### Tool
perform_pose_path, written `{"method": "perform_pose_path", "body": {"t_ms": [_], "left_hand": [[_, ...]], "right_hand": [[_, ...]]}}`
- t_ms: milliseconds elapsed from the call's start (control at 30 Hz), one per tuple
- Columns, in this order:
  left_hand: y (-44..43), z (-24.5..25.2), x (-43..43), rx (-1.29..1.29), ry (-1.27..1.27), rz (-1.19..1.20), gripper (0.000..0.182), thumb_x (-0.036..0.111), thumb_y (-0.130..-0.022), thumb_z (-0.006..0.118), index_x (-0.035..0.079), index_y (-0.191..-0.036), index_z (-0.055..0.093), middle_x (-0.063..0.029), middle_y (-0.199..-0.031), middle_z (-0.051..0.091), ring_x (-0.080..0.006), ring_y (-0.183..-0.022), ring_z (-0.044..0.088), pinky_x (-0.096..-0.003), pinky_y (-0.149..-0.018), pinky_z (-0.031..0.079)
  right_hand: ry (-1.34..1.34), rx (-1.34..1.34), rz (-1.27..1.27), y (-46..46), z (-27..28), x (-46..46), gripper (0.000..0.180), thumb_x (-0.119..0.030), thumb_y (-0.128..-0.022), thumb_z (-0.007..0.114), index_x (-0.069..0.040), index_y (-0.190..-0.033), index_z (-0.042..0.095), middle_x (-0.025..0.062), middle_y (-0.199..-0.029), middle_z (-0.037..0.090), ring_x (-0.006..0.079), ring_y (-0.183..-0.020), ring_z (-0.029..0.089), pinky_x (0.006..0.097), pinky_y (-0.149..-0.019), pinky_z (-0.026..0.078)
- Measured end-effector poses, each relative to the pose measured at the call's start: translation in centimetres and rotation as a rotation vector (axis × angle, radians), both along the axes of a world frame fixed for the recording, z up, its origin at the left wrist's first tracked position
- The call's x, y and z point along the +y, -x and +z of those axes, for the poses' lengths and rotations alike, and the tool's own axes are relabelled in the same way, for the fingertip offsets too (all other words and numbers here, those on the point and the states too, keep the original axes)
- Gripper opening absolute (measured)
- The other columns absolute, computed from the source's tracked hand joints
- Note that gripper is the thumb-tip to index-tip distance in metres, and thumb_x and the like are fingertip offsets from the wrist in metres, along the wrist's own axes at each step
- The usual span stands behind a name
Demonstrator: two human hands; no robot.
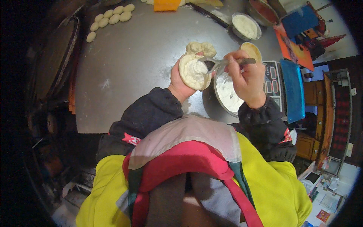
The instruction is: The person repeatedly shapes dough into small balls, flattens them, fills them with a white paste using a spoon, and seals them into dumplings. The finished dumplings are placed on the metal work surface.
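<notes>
A flattened round of dough [190, 81] lies in my left hand [177, 81], palm up, with white powder in its hollow. My right hand [248, 76] grips the handle of a metal spoon [212, 63], whose bowl is over the dough's right side. Under and beside the right hand stands a metal bowl [217, 92] of white powder, partly hidden. Just beyond the left hand, two lumps of dough [200, 48] sit on the metal worktop [133, 65].
Several dough balls [114, 19] lie at the far left. A bowl of flour [246, 26], a dark rod [208, 14] and an orange scraper [166, 5] are at the back. A digital scale [272, 82] and a blue tray [293, 90] stand on the right.
</notes>
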State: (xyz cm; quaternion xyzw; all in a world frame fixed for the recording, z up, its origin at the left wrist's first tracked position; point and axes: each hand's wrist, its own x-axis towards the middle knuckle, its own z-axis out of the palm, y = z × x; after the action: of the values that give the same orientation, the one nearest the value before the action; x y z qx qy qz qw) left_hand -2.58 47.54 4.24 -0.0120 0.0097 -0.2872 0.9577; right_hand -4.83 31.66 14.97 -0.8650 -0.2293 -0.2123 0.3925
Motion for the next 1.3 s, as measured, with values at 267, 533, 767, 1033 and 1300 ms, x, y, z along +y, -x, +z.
{"method": "perform_pose_path", "body": {"t_ms": [267, 533, 767, 1033, 1300], "left_hand": [[0.0, -0.4, 0.4, 0.055, -0.027, 0.016, 0.045, 0.032, -0.088, 0.031, 0.004, -0.119, 0.048, -0.0146, -0.120, 0.050, -0.0334, -0.112, 0.046, -0.0522, -0.096, 0.035], [-0.4, -0.5, 0.5, 0.112, -0.141, 0.061, 0.046, 0.039, -0.087, 0.034, 0.008, -0.117, 0.050, -0.0159, -0.118, 0.051, -0.0319, -0.110, 0.048, -0.0523, -0.096, 0.034], [-1.5, 0.6, 1.6, 0.050, 0.011, 0.037, 0.045, 0.037, -0.086, 0.034, 0.007, -0.117, 0.049, -0.0184, -0.116, 0.051, -0.0318, -0.110, 0.048, -0.0526, -0.097, 0.032], [-2.0, 3.3, 1.4, 0.016, -0.054, 0.060, 0.049, 0.038, -0.086, 0.032, 0.005, -0.120, 0.045, -0.0192, -0.118, 0.049, -0.0331, -0.110, 0.047, -0.0536, -0.097, 0.032], [-0.6, 4.4, -0.2, -0.014, -0.081, 0.041, 0.051, 0.038, -0.086, 0.028, 0.005, -0.121, 0.045, -0.0185, -0.120, 0.049, -0.0322, -0.112, 0.046, -0.0496, -0.099, 0.032]], "right_hand": [[-0.555, 0.341, -0.153, -0.4, -1.4, -1.1, 0.016, -0.015, -0.086, 0.052, -0.002, -0.081, 0.058, 0.0042, -0.058, 0.058, 0.0099, -0.051, 0.055, 0.0218, -0.046, 0.041], [-1.028, 0.532, -0.150, -0.3, -5.1, -4.6, 0.022, -0.021, -0.087, 0.049, -0.001, -0.084, 0.058, 0.0077, -0.059, 0.056, 0.0121, -0.047, 0.051, 0.0214, -0.044, 0.038], [-0.612, 0.488, -0.380, 3.7, -8.8, -10.5, 0.015, -0.013, -0.085, 0.055, 0.001, -0.087, 0.059, 0.0107, -0.065, 0.060, 0.0169, -0.055, 0.056, 0.0266, -0.050, 0.043], [0.528, 0.343, 0.010, 8.0, -10.5, -10.7, 0.031, 0.006, -0.069, 0.055, -0.005, -0.097, 0.060, 0.0128, -0.090, 0.060, 0.0305, -0.080, 0.059, 0.0344, -0.068, 0.048], [-0.095, -0.195, 0.085, 2.6, -7.5, 0.0, 0.063, 0.014, -0.061, 0.055, -0.010, -0.119, 0.047, 0.0153, -0.123, 0.040, 0.0272, -0.088, 0.057, 0.0316, -0.072, 0.050]]}}
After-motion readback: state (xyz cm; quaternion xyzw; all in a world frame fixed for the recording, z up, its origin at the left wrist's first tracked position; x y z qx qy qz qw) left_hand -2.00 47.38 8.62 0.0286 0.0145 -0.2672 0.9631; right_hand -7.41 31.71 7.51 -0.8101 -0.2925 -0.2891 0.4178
